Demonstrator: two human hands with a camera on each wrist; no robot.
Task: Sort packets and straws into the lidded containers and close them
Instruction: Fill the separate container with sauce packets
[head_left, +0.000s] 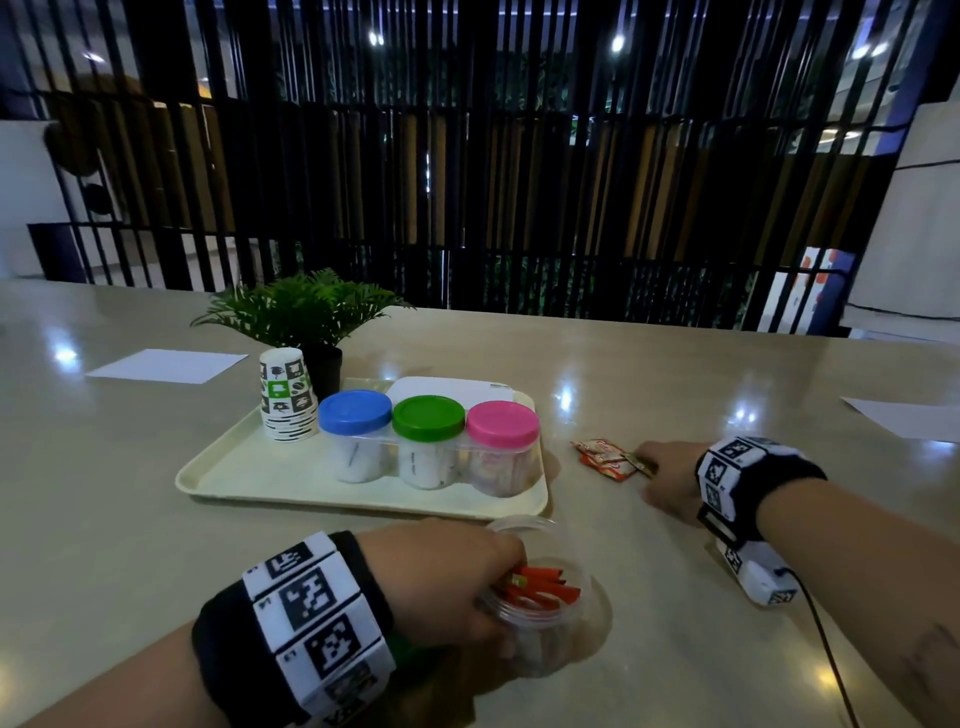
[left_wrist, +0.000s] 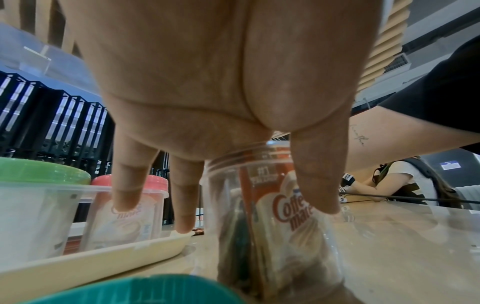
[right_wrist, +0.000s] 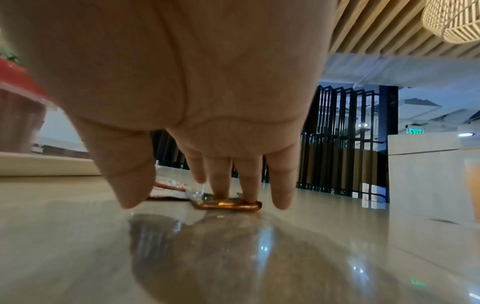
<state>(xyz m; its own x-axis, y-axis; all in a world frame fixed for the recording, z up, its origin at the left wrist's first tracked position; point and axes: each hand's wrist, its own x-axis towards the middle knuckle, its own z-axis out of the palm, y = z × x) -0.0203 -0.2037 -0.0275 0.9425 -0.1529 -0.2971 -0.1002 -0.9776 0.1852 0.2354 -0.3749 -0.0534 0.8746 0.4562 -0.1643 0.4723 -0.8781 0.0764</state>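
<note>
1. Nearest me, my left hand (head_left: 457, 582) grips the open jar (head_left: 545, 597), my landmark, on the tabletop (head_left: 675, 649); red packets already stand inside.
2. Right of and beyond the jar, my right hand's (head_left: 670, 478) straight fingers press loose packets (head_left: 610, 457), nothing pinched yet.
3. Next: pinch one, carry it to the jar.
4. A teal lid (left_wrist: 135, 292) lies near the jar, cut off; the far closed jars' contents blur.

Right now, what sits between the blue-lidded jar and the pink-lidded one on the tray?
The green-lidded jar stands between the blue-lidded jar and the pink-lidded jar on the tray, as the head view shows.
</note>
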